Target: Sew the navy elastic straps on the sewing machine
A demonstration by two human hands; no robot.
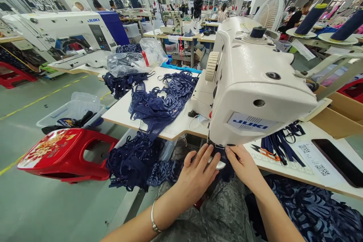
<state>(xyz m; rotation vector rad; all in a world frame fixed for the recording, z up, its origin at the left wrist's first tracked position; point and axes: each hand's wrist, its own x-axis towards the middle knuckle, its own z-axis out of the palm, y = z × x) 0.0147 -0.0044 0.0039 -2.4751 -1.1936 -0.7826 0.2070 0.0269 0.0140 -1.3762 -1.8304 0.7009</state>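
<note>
My left hand point(200, 166) lies with fingers stretched out on a dark navy fabric piece point(225, 166) just below the needle area of the white JUKI sewing machine point(255, 98). A white rounded piece point(219, 164) shows under those fingers. To the right, my right hand point(241, 160) has its thumb and fingers pinched together at the fabric's edge, close under the machine head. The exact stitching point is mostly hidden by the head and my fingers. Navy patterned bras point(161, 102) are heaped on the table left of the machine, straps tangled.
Orange-handled thread snips point(266, 152), navy straps point(279, 141) and a phone point(338, 162) lie on the right. More navy garments point(133, 162) hang at the left beside a red stool point(68, 153). Patterned garments point(317, 211) lie at lower right. A cardboard box point(340, 115) stands behind.
</note>
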